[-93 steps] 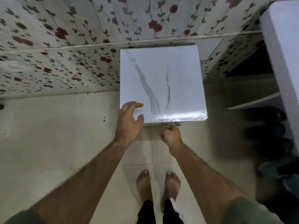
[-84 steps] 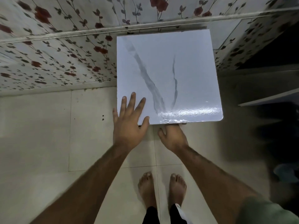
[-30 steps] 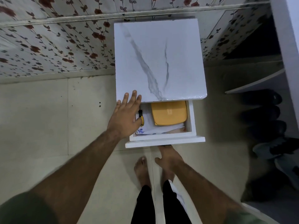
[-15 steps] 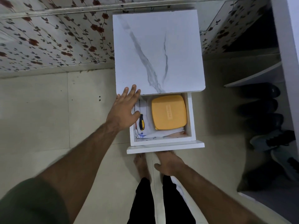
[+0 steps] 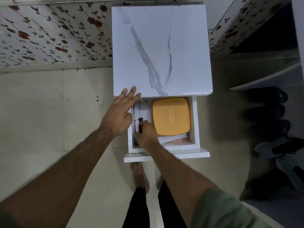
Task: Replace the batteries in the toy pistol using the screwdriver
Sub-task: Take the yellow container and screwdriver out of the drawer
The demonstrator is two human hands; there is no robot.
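The left hand lies flat, fingers straight, on the table at its seven-o'clock corner. The right hand curls round the screwdriver in the open drawer, hiding most of its dark handle; a thin shaft points to twelve. At three o'clock sits a yellow box.

Marble-topped white nightstand against floral wallpaper, on pale floor tiles.
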